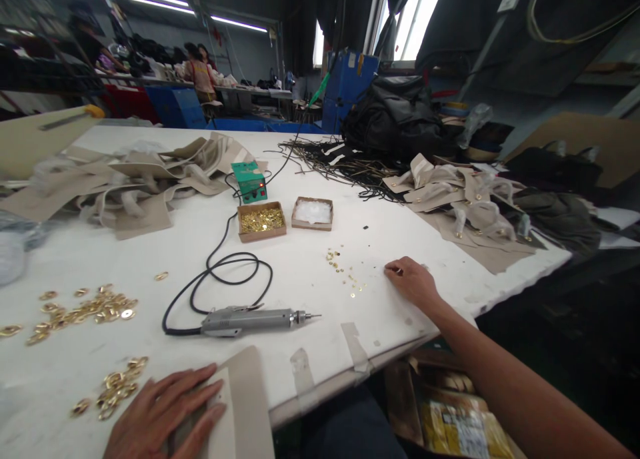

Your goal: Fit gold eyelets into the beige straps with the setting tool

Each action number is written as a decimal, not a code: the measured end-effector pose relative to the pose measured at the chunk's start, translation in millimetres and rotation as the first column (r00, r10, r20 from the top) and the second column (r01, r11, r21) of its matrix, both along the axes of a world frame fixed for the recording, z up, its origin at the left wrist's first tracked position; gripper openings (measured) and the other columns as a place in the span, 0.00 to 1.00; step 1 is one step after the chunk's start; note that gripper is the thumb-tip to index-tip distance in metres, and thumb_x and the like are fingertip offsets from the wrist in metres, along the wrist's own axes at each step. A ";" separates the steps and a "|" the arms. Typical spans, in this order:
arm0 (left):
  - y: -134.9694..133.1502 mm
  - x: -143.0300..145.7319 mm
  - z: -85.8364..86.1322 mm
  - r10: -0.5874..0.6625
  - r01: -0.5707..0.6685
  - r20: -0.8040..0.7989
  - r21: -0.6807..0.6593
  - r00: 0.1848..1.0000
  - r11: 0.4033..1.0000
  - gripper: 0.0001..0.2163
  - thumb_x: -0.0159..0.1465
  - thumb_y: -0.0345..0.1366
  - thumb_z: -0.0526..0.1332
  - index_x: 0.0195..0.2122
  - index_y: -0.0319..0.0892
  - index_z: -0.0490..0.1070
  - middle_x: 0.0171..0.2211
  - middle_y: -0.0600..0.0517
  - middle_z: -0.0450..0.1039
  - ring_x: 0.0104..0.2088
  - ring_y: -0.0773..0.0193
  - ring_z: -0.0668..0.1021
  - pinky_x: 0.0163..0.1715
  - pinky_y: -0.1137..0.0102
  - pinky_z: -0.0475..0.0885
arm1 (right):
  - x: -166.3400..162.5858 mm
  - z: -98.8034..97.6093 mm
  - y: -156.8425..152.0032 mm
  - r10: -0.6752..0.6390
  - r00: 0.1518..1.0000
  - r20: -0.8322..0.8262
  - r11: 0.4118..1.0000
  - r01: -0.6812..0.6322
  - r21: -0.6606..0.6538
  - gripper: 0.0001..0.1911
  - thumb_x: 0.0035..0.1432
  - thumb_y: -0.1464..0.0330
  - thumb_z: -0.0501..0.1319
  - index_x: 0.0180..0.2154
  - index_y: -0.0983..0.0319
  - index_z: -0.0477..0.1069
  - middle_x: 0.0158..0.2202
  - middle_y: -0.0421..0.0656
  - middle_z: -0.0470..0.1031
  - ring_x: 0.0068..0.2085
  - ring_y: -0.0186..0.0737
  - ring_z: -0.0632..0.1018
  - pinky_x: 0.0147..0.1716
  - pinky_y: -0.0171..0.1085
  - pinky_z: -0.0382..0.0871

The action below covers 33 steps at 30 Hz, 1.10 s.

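Standing by the white tabletop (320, 379) and reading it as a clock with the person's seat at 6, I see the left hand (165, 412) lying flat near 7 o'clock. Its fingers are spread apart and it presses down on a beige panel (245, 405) at the near edge. The panel looks thin, light and bendable, like faux leather or card. I would judge it slides easily on the smooth top, so a flat palm or a pinch at the free edge suits it best.

The right hand (413, 282) reaches out to about 4 o'clock. Its fingertips are drawn close together over a tiny dark speck, and I cannot tell whether anything is actually caught between them. Just beside it, toward 9 o'clock, lies a scatter of small gold fasteners (345, 272). These look hard, slick and nearly weightless, likely to skitter away, so they are best taken by fingertip pinch.

In the middle lies an electric screwdriver (250, 320) with its tip pointing to 3 o'clock, its black cable (220, 272) looping up to a green power unit (249, 181). Toward 12 o'clock sit two small open boxes: a box of gold pieces (261, 221) and a box of white bits (313, 213). Gold rings (85, 309) are strewn at 9 o'clock.
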<state>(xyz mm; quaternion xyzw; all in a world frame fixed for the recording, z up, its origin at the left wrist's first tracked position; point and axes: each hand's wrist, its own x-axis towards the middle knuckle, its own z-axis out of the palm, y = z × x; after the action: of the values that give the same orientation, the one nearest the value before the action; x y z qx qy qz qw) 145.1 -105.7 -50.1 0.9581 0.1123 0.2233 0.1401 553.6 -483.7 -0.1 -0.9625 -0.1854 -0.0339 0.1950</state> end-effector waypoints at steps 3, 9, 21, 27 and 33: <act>-1.2 0.0 0.5 0.015 -0.015 -0.006 -0.004 1.000 1.000 0.17 0.65 0.59 0.63 0.48 0.60 0.83 0.55 0.54 0.82 0.56 0.44 0.79 0.64 0.42 0.67 | 4.3 -0.3 0.0 -0.024 1.000 -0.005 1.000 0.024 -0.008 0.17 0.67 0.58 0.59 0.52 0.54 0.80 0.46 0.43 0.80 0.42 0.43 0.79 0.40 0.39 0.66; -4.3 1.7 4.1 0.031 -0.031 -0.008 -0.004 0.999 0.999 0.19 0.65 0.61 0.61 0.47 0.60 0.83 0.54 0.53 0.82 0.55 0.44 0.80 0.64 0.42 0.67 | 17.5 0.4 0.8 0.012 0.999 -0.042 1.000 -0.013 -0.024 0.12 0.64 0.60 0.62 0.43 0.52 0.83 0.42 0.41 0.80 0.42 0.43 0.79 0.39 0.38 0.66; -7.9 2.8 11.1 0.009 -0.009 0.002 -0.032 1.000 0.999 0.17 0.64 0.58 0.64 0.48 0.60 0.83 0.54 0.55 0.82 0.56 0.44 0.78 0.63 0.43 0.66 | 15.2 8.8 1.8 0.011 0.998 -0.063 0.993 -0.004 0.116 0.09 0.60 0.62 0.61 0.36 0.57 0.79 0.38 0.42 0.82 0.38 0.41 0.79 0.41 0.38 0.68; -12.1 4.9 14.3 0.027 -0.027 -0.013 -0.030 1.000 0.999 0.17 0.65 0.59 0.63 0.47 0.58 0.83 0.54 0.54 0.82 0.57 0.46 0.78 0.65 0.45 0.65 | -2.5 18.4 12.6 0.036 0.995 -0.089 0.987 -0.022 0.159 0.12 0.58 0.57 0.63 0.33 0.57 0.79 0.39 0.43 0.82 0.36 0.42 0.78 0.41 0.41 0.68; -13.9 3.0 17.0 0.034 -0.035 -0.035 -0.021 0.999 0.999 0.17 0.65 0.58 0.63 0.47 0.58 0.83 0.53 0.55 0.82 0.56 0.46 0.79 0.65 0.46 0.67 | -31.7 20.3 29.0 0.182 0.957 -0.226 0.974 -0.143 0.176 0.14 0.61 0.56 0.61 0.33 0.57 0.80 0.33 0.40 0.83 0.33 0.42 0.79 0.35 0.38 0.68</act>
<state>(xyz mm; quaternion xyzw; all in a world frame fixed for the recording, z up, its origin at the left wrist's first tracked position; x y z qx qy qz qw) 148.1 -119.6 -33.1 0.9581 0.1338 0.2079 0.1445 522.0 -454.7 20.3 -0.9224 -0.2359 0.0847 0.2938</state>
